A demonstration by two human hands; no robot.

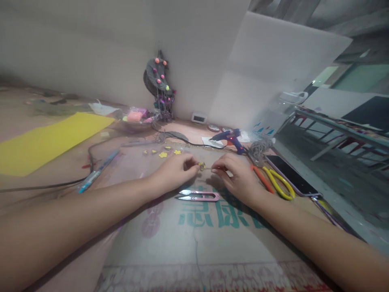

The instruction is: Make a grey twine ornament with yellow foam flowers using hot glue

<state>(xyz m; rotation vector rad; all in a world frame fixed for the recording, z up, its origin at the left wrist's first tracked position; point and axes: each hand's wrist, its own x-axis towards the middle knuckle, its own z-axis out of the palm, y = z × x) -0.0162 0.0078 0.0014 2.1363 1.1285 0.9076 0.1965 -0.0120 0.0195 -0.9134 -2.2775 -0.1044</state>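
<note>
A small yellow flower-like piece [201, 165] is pinched at the fingertips of my left hand [178, 168]. From it a thin brownish strand [208, 168] runs across to my right hand [234, 176], whose thumb and fingers are closed on its other end. Just below the hands lie pink-handled thread snips [209, 197], blades pointing left. Beyond my left hand, yellow flower cut-outs [163, 155] and several small yellow pieces rest on the printed board [152, 255].
A blue glue gun [229, 137] with a red light stands behind my right hand. To the right are grey yarn [258, 150], a yellow-and-orange-handled tool [281, 184] and a phone [291, 174]. Left are a yellow sheet [54, 140], a pen [99, 171] and a decorated grey crescent [154, 77] at the wall.
</note>
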